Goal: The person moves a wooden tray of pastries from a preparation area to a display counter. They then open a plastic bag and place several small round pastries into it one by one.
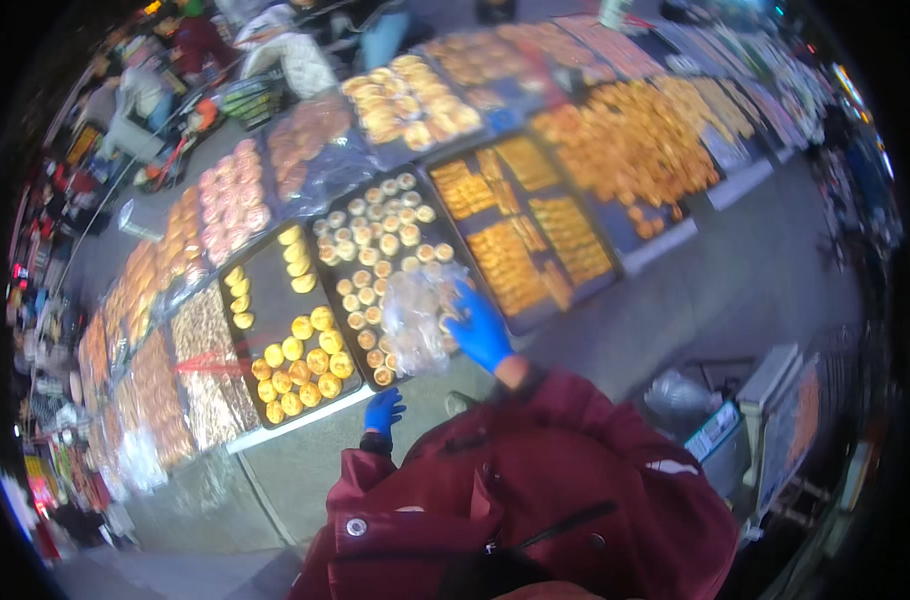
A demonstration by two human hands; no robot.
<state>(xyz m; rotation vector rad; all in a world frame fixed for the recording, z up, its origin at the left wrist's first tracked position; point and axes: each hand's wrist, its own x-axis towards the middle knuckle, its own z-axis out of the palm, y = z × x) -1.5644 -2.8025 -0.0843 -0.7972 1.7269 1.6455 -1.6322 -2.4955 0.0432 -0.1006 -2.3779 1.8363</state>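
Note:
Both of my hands wear blue gloves. My right hand [476,324] is over the near right corner of a dark tray [376,381] of small round pastries, its fingers spread at the edge of a clear plastic bag [419,319]. The bag lies on the pastries; whether my fingers pinch it cannot be told. My left hand [383,412] hangs just off the table's near edge, fingers apart, holding nothing. Left of the round pastries is a second dark tray [269,281] with yellow glazed pastries [318,361]. A tray of golden strip pastries [500,270] stands to the right.
More baked goods line the stall: pink-topped pastries [233,199], a heap of orange-brown pieces [627,142] and pale yellow pastries [412,101]. Red tongs [211,362] seem to lie at the left. People and a wheeled cart stand beyond. A white box [716,435] is at the lower right.

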